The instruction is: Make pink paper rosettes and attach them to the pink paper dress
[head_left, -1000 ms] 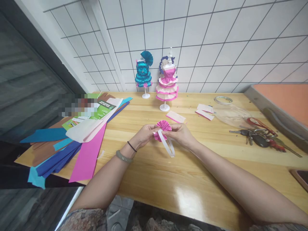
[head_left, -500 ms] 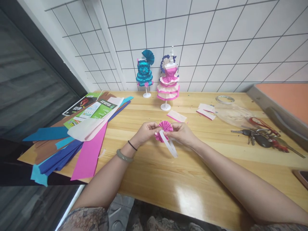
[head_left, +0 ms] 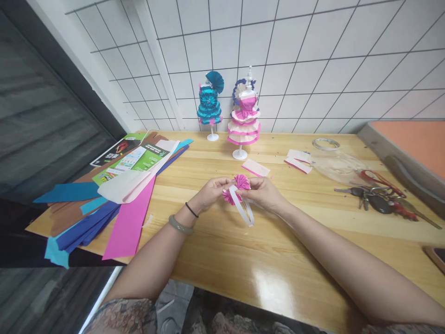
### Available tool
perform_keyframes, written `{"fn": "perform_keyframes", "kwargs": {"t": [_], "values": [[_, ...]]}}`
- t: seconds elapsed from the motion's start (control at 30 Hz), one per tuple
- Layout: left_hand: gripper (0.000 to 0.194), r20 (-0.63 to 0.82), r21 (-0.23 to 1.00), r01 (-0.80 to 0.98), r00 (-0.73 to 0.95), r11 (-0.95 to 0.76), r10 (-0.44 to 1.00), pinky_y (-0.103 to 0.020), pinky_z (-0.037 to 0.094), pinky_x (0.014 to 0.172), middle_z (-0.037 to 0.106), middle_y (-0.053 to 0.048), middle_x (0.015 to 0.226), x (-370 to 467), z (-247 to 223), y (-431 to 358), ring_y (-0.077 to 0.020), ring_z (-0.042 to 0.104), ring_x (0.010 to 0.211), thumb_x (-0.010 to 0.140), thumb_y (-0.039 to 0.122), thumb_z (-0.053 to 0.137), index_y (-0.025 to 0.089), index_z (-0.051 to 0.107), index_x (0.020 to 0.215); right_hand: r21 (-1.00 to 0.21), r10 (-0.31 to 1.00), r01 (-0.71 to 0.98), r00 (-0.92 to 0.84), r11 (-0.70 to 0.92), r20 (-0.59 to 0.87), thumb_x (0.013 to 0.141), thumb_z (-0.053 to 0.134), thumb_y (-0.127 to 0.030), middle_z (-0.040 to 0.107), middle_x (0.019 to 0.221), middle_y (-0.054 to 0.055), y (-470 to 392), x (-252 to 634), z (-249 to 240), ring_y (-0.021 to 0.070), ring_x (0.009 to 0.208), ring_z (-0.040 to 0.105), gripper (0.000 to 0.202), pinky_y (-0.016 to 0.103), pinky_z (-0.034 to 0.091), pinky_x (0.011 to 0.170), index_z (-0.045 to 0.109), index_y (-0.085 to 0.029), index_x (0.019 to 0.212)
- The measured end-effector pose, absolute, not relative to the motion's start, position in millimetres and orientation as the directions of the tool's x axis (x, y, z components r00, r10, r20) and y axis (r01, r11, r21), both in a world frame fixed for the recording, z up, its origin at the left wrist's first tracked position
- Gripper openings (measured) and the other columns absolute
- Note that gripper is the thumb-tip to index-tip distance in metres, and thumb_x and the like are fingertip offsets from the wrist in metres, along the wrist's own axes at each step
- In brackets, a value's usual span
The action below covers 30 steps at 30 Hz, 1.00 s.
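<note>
Between my hands, just above the table, is a pleated pink paper rosette (head_left: 241, 182) in the shape of a bow, fanned out above and below. My left hand (head_left: 216, 190) pinches its left side with thumb and fingertips. On the right, my right hand (head_left: 264, 192) is closed on the other edge. A white strip of tape or ribbon (head_left: 238, 202) hangs from the rosette's middle in a loop. The fingertips partly hide the folds. Beyond my hands lies a pale paper piece with a pink edge (head_left: 256, 167).
Two small dress forms stand by the tiled wall, one in a teal paper dress (head_left: 209, 104), one in a pink and cream dress (head_left: 244, 120). Coloured crepe paper (head_left: 128, 222) is piled left. Rightward are paper strips (head_left: 298, 160), a tape roll (head_left: 326, 144), keys (head_left: 379, 202) and a phone (head_left: 435, 256).
The upper fan of the pink rosette looks narrower, and its lower part has shifted slightly left. The white strip now hangs as a more closed loop. Both hands have barely moved.
</note>
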<state>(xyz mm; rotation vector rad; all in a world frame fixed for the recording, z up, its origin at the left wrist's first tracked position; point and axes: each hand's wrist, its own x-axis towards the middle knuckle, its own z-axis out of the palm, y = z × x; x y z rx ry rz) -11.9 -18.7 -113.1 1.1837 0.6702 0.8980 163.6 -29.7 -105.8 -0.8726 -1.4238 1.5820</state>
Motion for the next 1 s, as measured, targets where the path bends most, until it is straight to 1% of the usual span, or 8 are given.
{"fn": "perform_keyframes", "kwargs": {"t": [0.2, 0.3, 0.4, 0.5, 0.63, 0.73, 0.87, 1.0], "values": [[0.022, 0.074, 0.966, -0.256, 0.437, 0.045, 0.897, -0.024, 0.041, 0.070, 0.063, -0.004, 0.077, -15, -109, -16, -0.0129, 0.055, 0.072, 0.074, 0.033, 0.061, 0.013, 0.067, 0.080, -0.983, 0.912, -0.176, -0.411, -0.059, 0.019, 0.061, 0.075, -0.032, 0.071, 0.081, 0.002, -27, 164, -109, 0.0168, 0.075, 0.063, 0.020, 0.032, 0.048, 0.076, 0.072, -0.020, 0.076], [0.024, 0.125, 0.976, -0.215, 0.379, -0.044, 0.917, -0.026, 0.041, 0.076, 0.064, -0.005, 0.086, -15, -109, -15, -0.0152, 0.056, 0.081, 0.077, 0.033, 0.056, 0.014, 0.067, 0.086, -0.983, 0.930, -0.164, -0.366, -0.083, -0.017, 0.060, 0.075, -0.036, 0.071, 0.075, 0.002, -24, 165, -112, 0.0191, 0.076, 0.063, 0.024, 0.033, 0.048, 0.072, 0.072, -0.020, 0.076], [0.025, 0.187, 0.979, -0.142, 0.327, -0.147, 0.926, -0.026, 0.040, 0.082, 0.065, -0.005, 0.090, -14, -107, -15, -0.0160, 0.056, 0.087, 0.079, 0.034, 0.054, 0.014, 0.066, 0.088, -0.985, 0.946, -0.151, -0.322, -0.083, -0.031, 0.061, 0.074, -0.038, 0.069, 0.068, 0.001, -21, 166, -116, 0.0174, 0.068, 0.062, 0.023, 0.032, 0.047, 0.065, 0.071, -0.019, 0.073], [0.025, 0.211, 0.978, -0.064, 0.313, -0.201, 0.926, -0.026, 0.040, 0.083, 0.065, -0.006, 0.089, -14, -104, -15, -0.0166, 0.057, 0.087, 0.079, 0.034, 0.054, 0.014, 0.065, 0.088, -0.988, 0.950, -0.148, -0.313, -0.041, 0.008, 0.063, 0.072, -0.035, 0.069, 0.069, 0.001, -20, 166, -119, 0.0143, 0.064, 0.061, 0.020, 0.029, 0.047, 0.065, 0.070, -0.018, 0.074], [0.021, 0.261, 0.950, 0.079, 0.327, -0.301, 0.908, -0.028, 0.042, 0.080, 0.064, -0.006, 0.086, -15, -103, -15, -0.0168, 0.057, 0.084, 0.077, 0.031, 0.055, 0.014, 0.065, 0.082, -0.995, 0.947, -0.092, -0.317, 0.025, 0.053, 0.064, 0.071, -0.035, 0.070, 0.079, 0.002, -21, 164, -120, 0.0162, 0.071, 0.062, 0.024, 0.029, 0.047, 0.069, 0.070, -0.019, 0.082], [0.018, 0.313, 0.900, 0.186, 0.354, -0.394, 0.881, -0.028, 0.041, 0.083, 0.063, -0.006, 0.085, -17, -103, -15, -0.0168, 0.056, 0.086, 0.079, 0.028, 0.052, 0.015, 0.065, 0.078, -0.997, 0.949, -0.045, -0.308, 0.058, 0.070, 0.066, 0.069, -0.036, 0.069, 0.080, 0.002, -23, 162, -118, 0.0164, 0.072, 0.062, 0.022, 0.029, 0.047, 0.069, 0.070, -0.019, 0.081], [0.018, 0.334, 0.861, 0.245, 0.390, -0.447, 0.858, -0.029, 0.040, 0.086, 0.062, -0.007, 0.089, -19, -106, -14, -0.0170, 0.055, 0.090, 0.080, 0.021, 0.048, 0.015, 0.065, 0.081, -0.982, 0.940, -0.003, -0.292, 0.186, 0.179, 0.067, 0.068, -0.034, 0.067, 0.089, 0.003, -22, 161, -118, 0.0176, 0.083, 0.060, 0.017, 0.030, 0.046, 0.077, 0.070, -0.020, 0.075], [0.015, 0.338, 0.846, 0.266, 0.402, -0.462, 0.851, -0.030, 0.039, 0.087, 0.062, -0.007, 0.091, -19, -106, -14, -0.0174, 0.054, 0.093, 0.076, 0.019, 0.052, 0.016, 0.065, 0.082, -0.978, 0.950, 0.054, -0.252, 0.204, 0.184, 0.069, 0.067, -0.034, 0.066, 0.085, 0.004, -22, 160, -121, 0.0170, 0.080, 0.059, 0.017, 0.030, 0.046, 0.074, 0.069, -0.018, 0.075]]}}
